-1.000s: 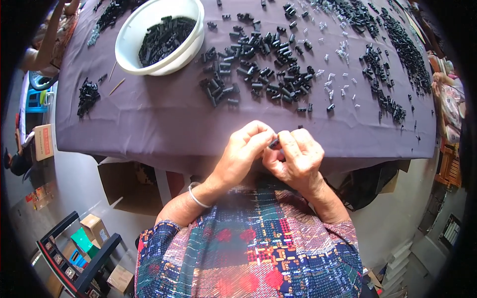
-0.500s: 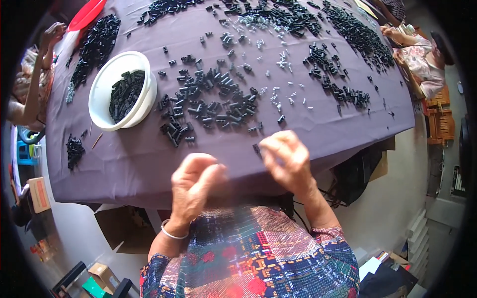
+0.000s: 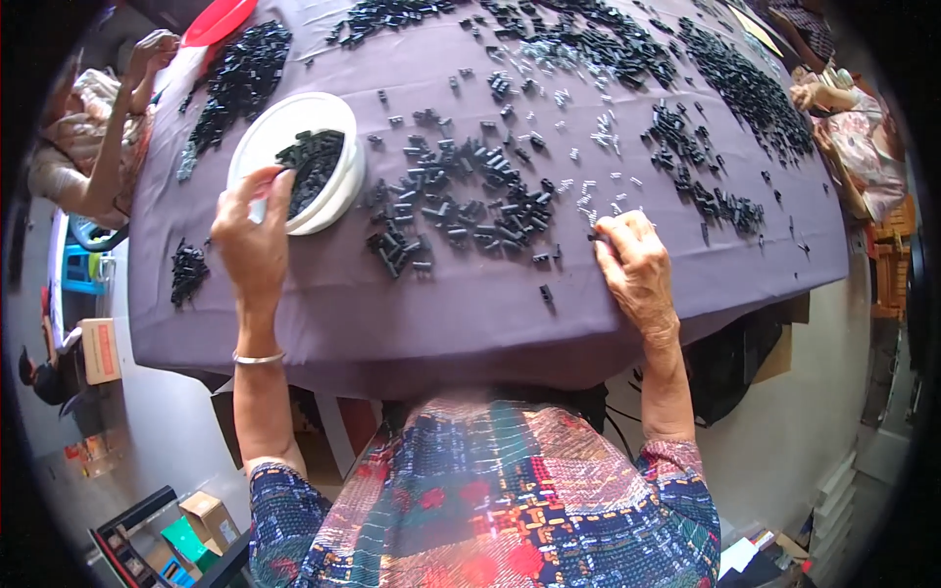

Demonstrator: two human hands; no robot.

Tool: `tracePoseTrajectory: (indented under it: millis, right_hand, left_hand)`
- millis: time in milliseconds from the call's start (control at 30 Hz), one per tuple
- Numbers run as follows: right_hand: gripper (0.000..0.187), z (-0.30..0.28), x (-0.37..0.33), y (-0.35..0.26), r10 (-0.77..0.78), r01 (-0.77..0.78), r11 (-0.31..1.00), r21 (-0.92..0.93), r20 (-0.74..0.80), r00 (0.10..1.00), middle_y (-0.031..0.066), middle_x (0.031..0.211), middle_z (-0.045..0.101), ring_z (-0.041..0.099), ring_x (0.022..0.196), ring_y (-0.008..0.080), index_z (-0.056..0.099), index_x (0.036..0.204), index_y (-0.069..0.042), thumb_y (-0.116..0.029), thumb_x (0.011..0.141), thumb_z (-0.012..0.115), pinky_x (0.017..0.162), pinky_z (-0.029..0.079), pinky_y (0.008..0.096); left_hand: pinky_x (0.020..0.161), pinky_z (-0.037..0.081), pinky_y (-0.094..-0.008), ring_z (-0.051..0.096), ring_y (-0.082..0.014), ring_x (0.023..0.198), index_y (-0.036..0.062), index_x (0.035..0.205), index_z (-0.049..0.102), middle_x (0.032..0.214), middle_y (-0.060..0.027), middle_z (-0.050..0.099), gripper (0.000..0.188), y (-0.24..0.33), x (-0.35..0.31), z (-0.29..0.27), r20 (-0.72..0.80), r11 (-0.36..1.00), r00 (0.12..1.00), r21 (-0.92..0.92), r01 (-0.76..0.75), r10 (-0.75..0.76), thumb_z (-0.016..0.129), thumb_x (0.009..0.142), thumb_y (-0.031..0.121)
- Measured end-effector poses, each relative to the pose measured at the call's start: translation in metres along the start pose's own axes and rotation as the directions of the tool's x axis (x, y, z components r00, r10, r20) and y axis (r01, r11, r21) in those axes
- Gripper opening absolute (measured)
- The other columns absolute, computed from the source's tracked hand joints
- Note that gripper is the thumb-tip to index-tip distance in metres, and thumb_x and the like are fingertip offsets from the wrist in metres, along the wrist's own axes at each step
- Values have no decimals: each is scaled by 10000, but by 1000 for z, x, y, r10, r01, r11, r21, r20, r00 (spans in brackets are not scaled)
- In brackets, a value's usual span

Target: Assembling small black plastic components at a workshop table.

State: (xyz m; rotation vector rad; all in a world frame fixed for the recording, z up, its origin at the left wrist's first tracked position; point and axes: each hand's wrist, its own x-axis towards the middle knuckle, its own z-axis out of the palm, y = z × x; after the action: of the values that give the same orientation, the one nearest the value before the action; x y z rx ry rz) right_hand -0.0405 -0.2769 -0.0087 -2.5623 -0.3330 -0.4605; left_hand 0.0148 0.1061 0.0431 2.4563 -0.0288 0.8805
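My left hand [image 3: 253, 235] is at the near left rim of a white plastic bowl [image 3: 257, 137], its fingers pinched on what looks like a small black plastic piece. Many black plastic pieces [image 3: 316, 167] lie heaped inside the bowl. Farther right, the closed fingers of my right hand [image 3: 637, 269] reach down to the cloth beside scattered small silvery springs [image 3: 586, 204]. A bit of a small dark piece shows at those fingertips; the rest is hidden. Between my hands, a loose ring of black pieces [image 3: 466, 201] covers the cloth, and a single black piece [image 3: 546, 294] lies nearer me.
The table has a purple-grey cloth [image 3: 441, 318]. Long heaps of black pieces [image 3: 240, 83] and mixed springs lie toward its far side. A red basin [image 3: 221, 20] stands at the far left. People's hands [image 3: 155, 51] are at work at the left and right edges.
My left hand has moved left and away from me to the bowl. My right hand has gone right and forward to the springs. Both were raised near the front edge before.
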Motion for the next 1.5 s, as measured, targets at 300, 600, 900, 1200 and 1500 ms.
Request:
tracePoseTrajectory:
  millis: [300,600,900,1200,1500]
  right_hand:
    - [169,5,-6,-15,-1,5,997,76,-49,999,81,841,586,597,771,275,614,854,-47,-27,717,710,691,485,374]
    - [260,-3,-11,-64,-357,356,934,-24,-98,929,90,873,588,571,757,261,626,898,-31,-41,662,734,674,431,395]
    - [255,3,-26,-64,-401,409,893,188,-85,912,88,868,592,583,733,251,637,911,-12,-49,679,735,671,454,386]
    - [136,8,-4,-6,106,-122,990,-75,-192,976,13,782,565,564,780,225,620,781,-116,-105,726,745,685,410,380]
    - [125,28,4,-5,139,-177,956,-236,-169,976,4,807,582,568,820,203,632,800,-125,-152,728,730,753,385,376]
  left_hand:
    - [798,480,-326,602,-240,930,52,1011,696,968,-101,669,208,44,-20,3,-75,995,992,2,-101,101,741,808,63]
    - [802,498,-265,625,-114,874,-17,1015,666,926,-61,689,190,127,-97,32,815,381,577,-520,765,-47,692,878,111]
    - [708,501,-236,607,-79,777,-23,974,691,842,-42,694,167,122,-103,36,931,324,364,-350,879,16,695,876,112]
    - [656,496,-204,609,-56,738,13,1028,692,860,-6,686,165,112,-106,37,934,138,354,-343,929,-59,690,884,92]
    - [715,517,-196,623,-66,795,-9,1087,660,938,-33,695,200,115,-137,44,792,371,603,-536,759,-89,671,893,39]
